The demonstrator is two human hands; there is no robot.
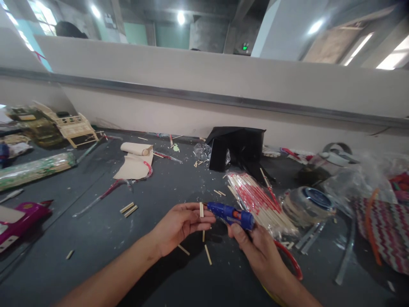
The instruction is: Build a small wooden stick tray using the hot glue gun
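Between the fingertips of my left hand (179, 224), short pale wooden sticks (201, 209) stand upright, side by side. My right hand (255, 245) is wrapped round a blue hot glue gun (228, 212). Its nozzle points left and reaches the sticks; whether it touches them I cannot tell. Below my hands, loose stick pieces (208, 254) lie on the dark table (143, 273). Two short sticks (128, 209) lie together to the left. Just beyond the glue gun is a plastic bag of long sticks (252, 192), partly red.
A magenta tool (24, 219) and a wrapped stick bundle (38, 168) lie left, near a small wooden chair model (76, 128). Brown paper (134, 164) and a black folded object (239, 145) are farther back. To the right stand a clear jar (308, 204) and knitted fabric (385, 230).
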